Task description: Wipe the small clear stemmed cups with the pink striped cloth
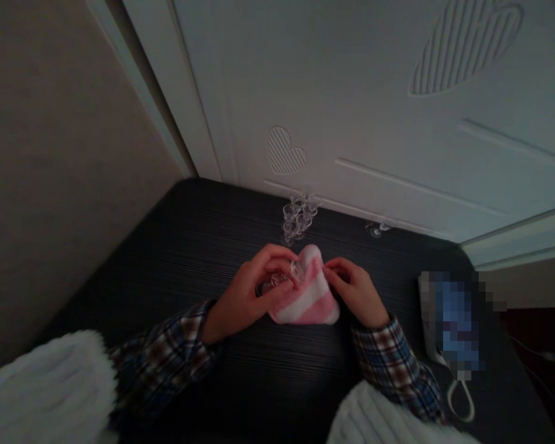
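A pink and white striped cloth lies bunched on the dark table between my hands. My left hand is closed around a small clear cup, which looks like a tiny goblet, against the cloth's left side. More clear plastic or glass shows under those fingers, partly hidden. On the cloth's right edge, my right hand pinches the fabric between thumb and fingers. Behind the cloth, several similar small clear cups stand close together in a group.
A few more clear pieces sit by the white panel at the back. At the right lies a pixelated phone-like object with a pale strap loop. The dark wood-grain table meets a wall on the left.
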{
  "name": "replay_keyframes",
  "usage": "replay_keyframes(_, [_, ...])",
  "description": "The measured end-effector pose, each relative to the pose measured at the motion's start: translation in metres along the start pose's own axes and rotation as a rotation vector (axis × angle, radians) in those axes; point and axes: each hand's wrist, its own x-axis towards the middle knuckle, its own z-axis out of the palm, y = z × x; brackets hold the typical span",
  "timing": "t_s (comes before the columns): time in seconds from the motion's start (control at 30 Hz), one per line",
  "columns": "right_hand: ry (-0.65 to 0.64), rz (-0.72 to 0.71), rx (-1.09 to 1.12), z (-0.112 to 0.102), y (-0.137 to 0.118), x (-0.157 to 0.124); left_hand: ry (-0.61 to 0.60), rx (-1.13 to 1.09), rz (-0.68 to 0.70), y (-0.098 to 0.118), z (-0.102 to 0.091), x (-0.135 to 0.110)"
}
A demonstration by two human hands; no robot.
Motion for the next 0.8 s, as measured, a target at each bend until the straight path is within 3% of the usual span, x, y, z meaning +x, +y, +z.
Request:
replay_keyframes(0.13, [-0.053,-0.052,0.104,0.01,-0.003,-0.002,-0.003,0.088,0.013,-0.001,-0.001,-0.001])
replay_keyframes(0.4, [0.128,-0.281,0.227,0.013,-0.02,-0.007,0.024,0.232,-0.025,0.001,0.003,0.005])
replay_keyframes(0.6, [0.065,-0.348,0.177,0.029,-0.033,-0.015,0.069,0.226,-0.051,-0.005,0.005,0.004])
replay_keyframes(0.8, [0.069,-0.4,0.172,0.032,-0.034,-0.018,0.084,0.162,-0.049,-0.007,0.002,0.006])
